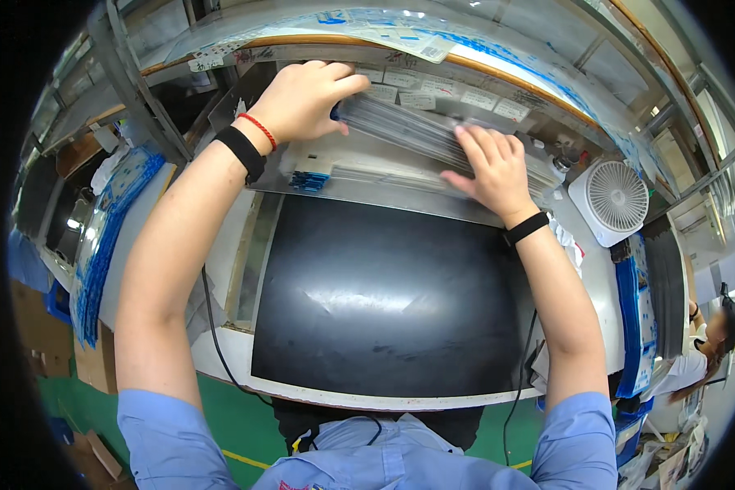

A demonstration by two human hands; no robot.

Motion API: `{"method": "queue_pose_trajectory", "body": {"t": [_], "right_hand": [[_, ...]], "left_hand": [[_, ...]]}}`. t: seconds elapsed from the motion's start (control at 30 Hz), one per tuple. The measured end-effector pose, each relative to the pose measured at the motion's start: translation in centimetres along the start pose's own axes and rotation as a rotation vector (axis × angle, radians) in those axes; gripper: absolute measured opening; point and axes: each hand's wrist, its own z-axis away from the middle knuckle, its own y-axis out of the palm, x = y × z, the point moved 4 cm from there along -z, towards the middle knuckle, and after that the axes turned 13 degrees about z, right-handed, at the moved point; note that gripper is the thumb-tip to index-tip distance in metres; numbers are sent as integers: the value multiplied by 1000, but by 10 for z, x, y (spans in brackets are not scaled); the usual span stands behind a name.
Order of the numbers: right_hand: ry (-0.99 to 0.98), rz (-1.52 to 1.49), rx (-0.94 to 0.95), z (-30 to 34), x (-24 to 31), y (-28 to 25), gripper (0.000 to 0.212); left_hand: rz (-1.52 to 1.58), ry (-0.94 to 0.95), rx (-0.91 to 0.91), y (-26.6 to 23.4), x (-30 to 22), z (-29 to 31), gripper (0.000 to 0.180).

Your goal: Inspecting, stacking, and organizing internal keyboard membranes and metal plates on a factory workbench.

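Observation:
A stack of thin, greyish see-through sheets point(400, 129) is held slightly tilted at the back of the bench, its left end higher than its right. My left hand point(302, 102) grips the left end, fingers over the top and thumb at the near side. At the right part of the stack is my right hand point(490, 167), with fingers along the far side and thumb along the near side. Just below lies another row of clear sheets point(392, 179) with blue ends point(309, 180) in a metal tray point(367, 200). A black mat point(392, 298) covers the bench in front of me.
A white fan point(615, 200) stands at the right. Stacks of blue-edged sheets lie at the left point(110, 245) and right point(634, 314). Overhead, a shelf point(498, 73) with a wooden edge spans the back. Dark cables point(212, 318) hang over the front edge. Another person point(702, 351) is at far right.

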Motion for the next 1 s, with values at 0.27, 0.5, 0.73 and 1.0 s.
{"method": "queue_pose_trajectory", "body": {"t": [0.27,0.5,0.73,1.0], "right_hand": [[30,69,147,3,-11,5,70],[23,50,137,-9,-27,-43,60],[-14,-273,408,2,-26,-149,60],[32,-606,747,52,-9,-166,66]], "left_hand": [[-55,150,-66,2,-13,11,49],[-25,163,-113,-29,-37,16,51],[298,37,91,-94,-106,42,55],[591,-240,563,-72,-137,58,59]]}}
